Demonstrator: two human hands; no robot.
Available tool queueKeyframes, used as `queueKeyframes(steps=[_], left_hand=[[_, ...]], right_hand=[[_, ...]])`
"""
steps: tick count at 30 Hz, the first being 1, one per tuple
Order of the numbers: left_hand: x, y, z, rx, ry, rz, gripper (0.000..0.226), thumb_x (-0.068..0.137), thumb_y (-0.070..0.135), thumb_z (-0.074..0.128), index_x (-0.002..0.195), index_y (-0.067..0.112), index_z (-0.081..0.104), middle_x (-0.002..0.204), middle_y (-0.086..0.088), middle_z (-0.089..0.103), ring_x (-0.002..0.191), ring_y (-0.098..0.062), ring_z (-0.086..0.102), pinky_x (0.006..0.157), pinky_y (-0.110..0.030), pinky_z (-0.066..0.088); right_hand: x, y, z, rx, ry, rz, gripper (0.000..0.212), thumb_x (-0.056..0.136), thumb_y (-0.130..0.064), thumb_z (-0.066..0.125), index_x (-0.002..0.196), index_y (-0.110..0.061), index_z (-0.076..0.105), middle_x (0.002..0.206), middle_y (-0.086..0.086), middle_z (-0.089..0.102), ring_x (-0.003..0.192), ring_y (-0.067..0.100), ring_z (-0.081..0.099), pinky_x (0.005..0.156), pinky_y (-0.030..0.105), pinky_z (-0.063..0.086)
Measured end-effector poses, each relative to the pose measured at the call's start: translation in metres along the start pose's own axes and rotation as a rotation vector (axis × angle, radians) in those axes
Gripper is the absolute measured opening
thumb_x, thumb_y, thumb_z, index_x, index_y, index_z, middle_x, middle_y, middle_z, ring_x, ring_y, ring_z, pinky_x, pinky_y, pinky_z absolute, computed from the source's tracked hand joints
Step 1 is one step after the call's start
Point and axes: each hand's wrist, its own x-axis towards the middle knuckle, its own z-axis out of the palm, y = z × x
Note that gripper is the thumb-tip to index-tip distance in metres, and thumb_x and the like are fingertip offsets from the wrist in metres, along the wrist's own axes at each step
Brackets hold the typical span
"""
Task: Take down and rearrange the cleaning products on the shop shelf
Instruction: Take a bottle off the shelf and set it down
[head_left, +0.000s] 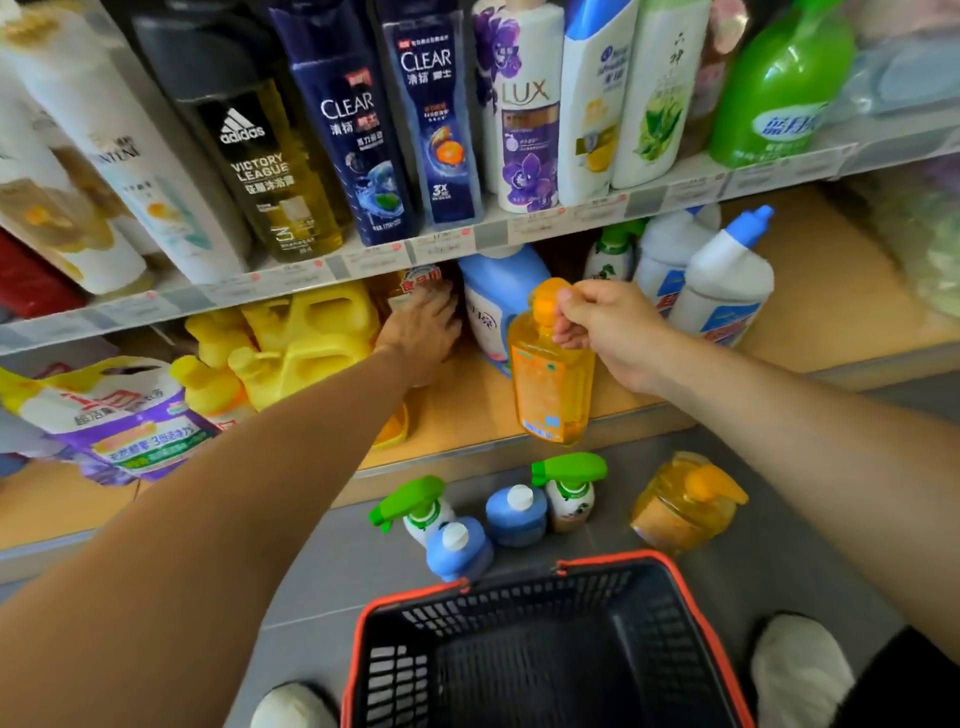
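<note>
Head view.

Right hand: thumb and fingers are pinched on the neck of an orange bottle, just under its cap. The bottle is held hanging upright in the air, in front of the edge of the lower shelf.

Left hand: reached deep into the lower shelf and laid on an amber bottle at the back, between the yellow jugs and a blue detergent bottle. Whether that bottle is gripped cannot be told.

White bottles with blue caps are stood further right on the same shelf.

On the floor below the shelf edge, near one another, are set:
- green-trigger sprayers, two
- blue bottles with white caps, two
- a second orange bottle

A black basket with an orange rim is placed nearest the person, between two white shoes.

Shampoo bottles are ranged on the upper shelf.
</note>
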Motion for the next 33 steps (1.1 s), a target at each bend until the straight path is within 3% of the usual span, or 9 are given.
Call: queueKeyframes(steps=[5, 10, 12, 15, 18, 20, 26, 29, 33], left_hand=[[-0.017, 0.008, -0.004, 0.09, -0.013, 0.032, 0.052, 0.098, 0.043, 0.042, 0.147, 0.025, 0.047, 0.158, -0.008, 0.036, 0.152, -0.034, 0.017, 0.122, -0.059, 0.004], [-0.037, 0.005, -0.01, -0.02, -0.052, 0.037, 0.045, 0.095, 0.044, 0.042, 0.134, 0.026, 0.058, 0.136, -0.005, 0.059, 0.131, -0.028, 0.047, 0.112, -0.05, 0.026], [-0.038, 0.003, -0.013, -0.039, 0.022, 0.068, 0.043, 0.094, 0.043, 0.046, 0.132, 0.026, 0.06, 0.136, -0.007, 0.057, 0.129, -0.03, 0.046, 0.109, -0.049, 0.031], [-0.023, 0.003, -0.02, 0.01, 0.068, 0.112, 0.053, 0.097, 0.044, 0.047, 0.146, 0.024, 0.047, 0.158, -0.01, 0.039, 0.148, -0.033, 0.029, 0.118, -0.052, 0.021], [-0.01, -0.006, -0.021, 0.098, 0.007, 0.065, 0.064, 0.1, 0.053, 0.041, 0.156, 0.024, 0.031, 0.165, -0.01, 0.024, 0.154, -0.034, 0.014, 0.122, -0.055, 0.007], [-0.008, -0.01, -0.019, 0.16, -0.037, 0.034, 0.063, 0.1, 0.052, 0.041, 0.156, 0.024, 0.033, 0.165, -0.009, 0.024, 0.154, -0.034, 0.011, 0.121, -0.057, 0.005], [-0.035, -0.009, -0.018, 0.18, -0.017, 0.177, 0.048, 0.094, 0.043, 0.049, 0.138, 0.027, 0.055, 0.142, -0.003, 0.051, 0.134, -0.028, 0.037, 0.108, -0.051, 0.026], [-0.041, -0.016, -0.021, 0.056, 0.016, 0.184, 0.045, 0.091, 0.041, 0.054, 0.134, 0.027, 0.059, 0.14, -0.006, 0.052, 0.131, -0.028, 0.041, 0.106, -0.047, 0.032], [-0.022, -0.024, -0.027, 0.028, 0.027, 0.145, 0.06, 0.09, 0.043, 0.063, 0.146, 0.03, 0.046, 0.159, -0.008, 0.036, 0.148, -0.032, 0.028, 0.119, -0.05, 0.023]], right_hand=[[0.001, 0.0, 0.005, 0.026, -0.017, 0.002, 0.03, 0.104, -0.016, 0.048, 0.078, -0.01, 0.06, 0.07, 0.004, 0.06, 0.062, 0.009, 0.061, 0.06, 0.02, 0.051], [0.0, 0.001, 0.009, 0.056, -0.025, 0.012, 0.029, 0.104, -0.016, 0.048, 0.079, -0.011, 0.061, 0.07, 0.003, 0.062, 0.065, 0.011, 0.062, 0.066, 0.025, 0.052], [-0.001, 0.001, 0.01, 0.052, -0.022, 0.012, 0.028, 0.104, -0.018, 0.048, 0.081, -0.011, 0.062, 0.072, 0.003, 0.064, 0.069, 0.012, 0.064, 0.069, 0.027, 0.053], [-0.004, -0.003, 0.008, -0.016, -0.036, 0.014, 0.026, 0.105, -0.022, 0.047, 0.086, -0.013, 0.063, 0.077, 0.002, 0.066, 0.075, 0.014, 0.065, 0.069, 0.026, 0.052], [-0.006, -0.008, 0.002, -0.125, -0.074, 0.034, 0.025, 0.105, -0.028, 0.046, 0.089, -0.018, 0.063, 0.083, -0.001, 0.068, 0.077, 0.013, 0.064, 0.067, 0.027, 0.048], [-0.006, -0.01, -0.002, -0.145, -0.086, 0.045, 0.024, 0.105, -0.03, 0.047, 0.09, -0.02, 0.063, 0.084, -0.001, 0.068, 0.077, 0.013, 0.063, 0.069, 0.029, 0.048], [-0.006, -0.003, -0.005, -0.238, -0.077, -0.038, 0.019, 0.095, -0.033, 0.064, 0.092, -0.014, 0.065, 0.086, 0.004, 0.068, 0.081, 0.016, 0.064, 0.071, 0.031, 0.051], [-0.01, 0.015, -0.005, -0.391, 0.088, -0.128, 0.034, 0.076, -0.033, 0.084, 0.089, -0.018, 0.057, 0.086, -0.003, 0.057, 0.079, 0.012, 0.055, 0.067, 0.026, 0.045], [-0.024, 0.052, -0.005, -0.441, 0.085, 0.031, 0.075, 0.062, -0.035, 0.093, 0.121, -0.021, 0.048, 0.111, -0.003, 0.057, 0.1, 0.018, 0.059, 0.08, 0.036, 0.052]])
